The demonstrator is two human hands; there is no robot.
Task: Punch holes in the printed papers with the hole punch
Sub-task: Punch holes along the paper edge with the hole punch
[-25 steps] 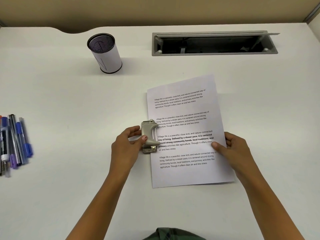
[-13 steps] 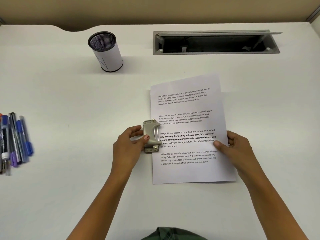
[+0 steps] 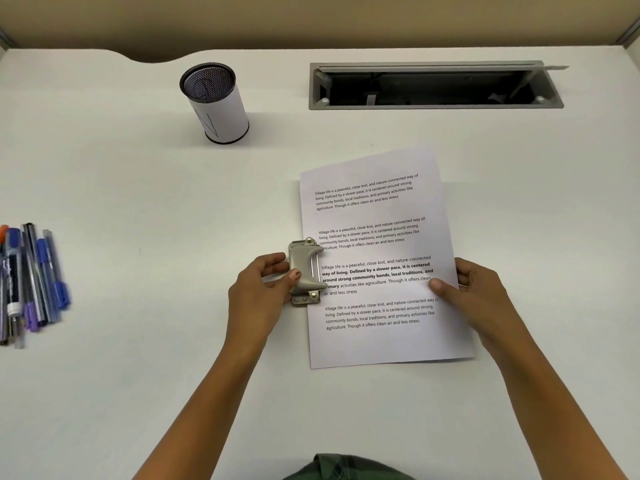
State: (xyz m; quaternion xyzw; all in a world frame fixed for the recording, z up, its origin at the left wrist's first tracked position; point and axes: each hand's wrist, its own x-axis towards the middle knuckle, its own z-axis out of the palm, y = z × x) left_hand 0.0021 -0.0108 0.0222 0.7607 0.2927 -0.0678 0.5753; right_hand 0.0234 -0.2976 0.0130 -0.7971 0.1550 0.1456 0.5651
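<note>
Hole punch (image 3: 305, 268), one; printed papers (image 3: 381, 341), one stack

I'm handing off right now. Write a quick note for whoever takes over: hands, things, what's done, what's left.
Left hand grips the beige metal hole punch, thumb on top, at the left edge of the white printed papers.
Right hand pinches their right edge on the white desk.
Done: punch seated on that edge; no holes visible.
Left: press the lever down.

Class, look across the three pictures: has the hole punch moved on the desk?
No. The hole punch keeps its spot below-left of the cable tray, on the left edge of the printed paper, gripped by the left hand; only the view drifts slightly.
</note>
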